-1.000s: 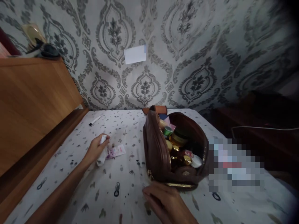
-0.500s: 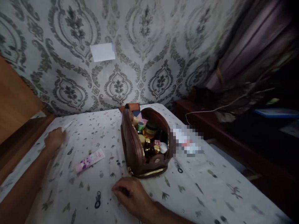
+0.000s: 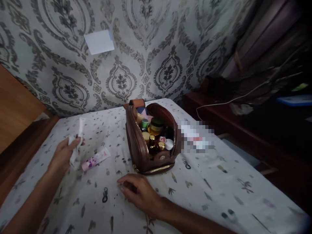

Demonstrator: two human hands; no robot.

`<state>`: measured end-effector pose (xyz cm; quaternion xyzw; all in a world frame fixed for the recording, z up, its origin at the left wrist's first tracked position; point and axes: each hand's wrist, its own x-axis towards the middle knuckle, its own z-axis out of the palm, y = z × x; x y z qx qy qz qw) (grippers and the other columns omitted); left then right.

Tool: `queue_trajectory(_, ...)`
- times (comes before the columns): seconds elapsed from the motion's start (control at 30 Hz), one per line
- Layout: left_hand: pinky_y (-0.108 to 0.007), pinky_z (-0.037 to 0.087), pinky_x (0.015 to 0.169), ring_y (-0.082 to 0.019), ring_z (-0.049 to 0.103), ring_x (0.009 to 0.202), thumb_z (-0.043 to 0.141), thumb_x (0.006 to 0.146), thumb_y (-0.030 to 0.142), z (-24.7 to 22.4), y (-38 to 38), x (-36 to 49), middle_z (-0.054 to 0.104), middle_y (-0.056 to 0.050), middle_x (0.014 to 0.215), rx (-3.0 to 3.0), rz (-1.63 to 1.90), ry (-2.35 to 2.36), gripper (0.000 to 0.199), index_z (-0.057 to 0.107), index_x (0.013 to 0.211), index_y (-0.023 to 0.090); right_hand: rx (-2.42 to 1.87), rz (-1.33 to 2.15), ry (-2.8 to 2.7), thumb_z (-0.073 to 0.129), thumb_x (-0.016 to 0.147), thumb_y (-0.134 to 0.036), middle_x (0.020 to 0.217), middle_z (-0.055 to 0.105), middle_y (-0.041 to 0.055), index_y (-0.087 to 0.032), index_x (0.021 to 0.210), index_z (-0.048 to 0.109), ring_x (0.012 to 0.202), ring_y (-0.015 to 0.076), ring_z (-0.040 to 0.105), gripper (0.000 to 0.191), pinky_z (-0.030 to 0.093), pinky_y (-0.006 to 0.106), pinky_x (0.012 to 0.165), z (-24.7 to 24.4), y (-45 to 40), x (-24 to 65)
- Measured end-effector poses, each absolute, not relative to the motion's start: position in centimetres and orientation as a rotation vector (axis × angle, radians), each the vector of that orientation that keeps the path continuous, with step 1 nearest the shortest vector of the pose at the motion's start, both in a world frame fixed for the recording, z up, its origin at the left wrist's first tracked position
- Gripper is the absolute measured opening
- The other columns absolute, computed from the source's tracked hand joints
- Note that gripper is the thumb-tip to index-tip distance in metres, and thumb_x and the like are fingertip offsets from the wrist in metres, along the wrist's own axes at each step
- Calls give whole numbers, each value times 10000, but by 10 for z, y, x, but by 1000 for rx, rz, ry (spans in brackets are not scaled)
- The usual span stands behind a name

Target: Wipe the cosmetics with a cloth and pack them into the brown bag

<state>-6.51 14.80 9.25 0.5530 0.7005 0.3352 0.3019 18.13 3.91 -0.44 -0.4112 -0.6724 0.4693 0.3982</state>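
Note:
My left hand [image 3: 63, 152] is closed on a white tube [image 3: 82, 126], with something white and blurred also by its fingers. Just right of it a pink and white tube [image 3: 96, 159] lies on the patterned white cloth [image 3: 131, 208]. My right hand [image 3: 140, 193] rests on the cloth in front of the bag, its fingers curled; whether anything small is between them is hidden. The brown bag [image 3: 136, 146] stands unzipped, holding a green-lidded jar [image 3: 144, 123], a dark-lidded amber jar [image 3: 156, 126], gold-capped bottles [image 3: 161, 146] and a white cap [image 3: 169, 144].
A pixelated white and red item [image 3: 196, 137] lies right of the bag. Behind the table is a patterned wall with a white card [image 3: 99, 42]. A wooden panel [image 3: 19, 107] borders the left; a white cable [image 3: 224, 103] runs at the right.
My left hand has moved right, bringing the white tube upright near the pink tube. My right hand stays in about the same place. The view has shifted slightly.

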Motion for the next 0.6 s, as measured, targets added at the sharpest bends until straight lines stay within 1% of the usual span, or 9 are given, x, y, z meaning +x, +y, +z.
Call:
queue_trajectory(0.07,-311,480,487,-177,550,502,552,831,616,83,113,-40,654,35,663,1355,885,1822,430,547,1009,224,-1000,1235,-1676,539,918,-301,934,724,49,-167,1186,666,736,140,650,325,510,264,723,1,35,182)
queue_trajectory(0.1,-323,503,510,-196,588,538,574,819,630,78,97,-27,679,23,700,1316,865,1764,470,557,1064,229,-984,1243,-1666,520,937,-312,1004,722,61,-171,1253,620,783,146,662,360,517,275,757,5,32,182)
queue_trajectory(0.13,-340,539,586,-222,643,639,583,824,624,73,81,-15,705,6,772,1289,897,1683,485,561,1119,240,-974,1240,-1658,502,951,-315,1074,713,73,-176,1307,574,854,157,670,388,520,289,807,8,30,181)
queue_trajectory(0.2,-357,566,725,-257,682,834,599,823,598,63,57,6,724,-29,907,1427,897,1559,454,582,1102,240,-972,1225,-1633,465,971,-308,1165,687,92,-182,1362,507,1005,181,654,413,502,319,912,13,26,179)
queue_trajectory(0.23,-362,561,802,-260,675,915,587,840,578,58,48,13,719,-41,973,1506,930,1534,423,587,1096,240,-968,1219,-1609,445,981,-308,1169,680,95,-183,1360,497,1045,188,640,403,491,328,942,15,24,177)
queue_trajectory(0.3,-362,543,876,-253,653,983,564,874,537,48,39,22,695,-58,1050,1662,956,1506,354,595,1066,241,-945,1213,-1544,412,995,-321,1142,671,91,-185,1311,514,1059,194,626,359,481,329,954,17,22,175)
queue_trajectory(0.47,-377,532,904,-240,626,988,518,933,455,28,39,23,647,-61,1055,1878,953,1427,228,579,1034,260,-878,1250,-1378,436,985,-394,1051,642,63,-209,1162,565,1006,200,597,287,469,330,934,13,24,176)
queue_trajectory(0.53,-417,512,955,-261,615,1048,524,929,452,22,42,19,639,-65,1084,1905,1005,1463,223,565,1053,271,-855,1276,-1352,452,970,-450,975,615,49,-205,1118,571,930,195,579,310,476,319,872,12,26,178)
queue_trajectory(0.6,-466,483,1016,-294,594,1158,566,903,458,16,44,14,632,-79,1195,1922,1034,1509,320,533,1169,283,-837,1309,-1339,473,946,-507,892,575,33,-196,1037,579,853,183,550,340,470,300,795,12,28,180)
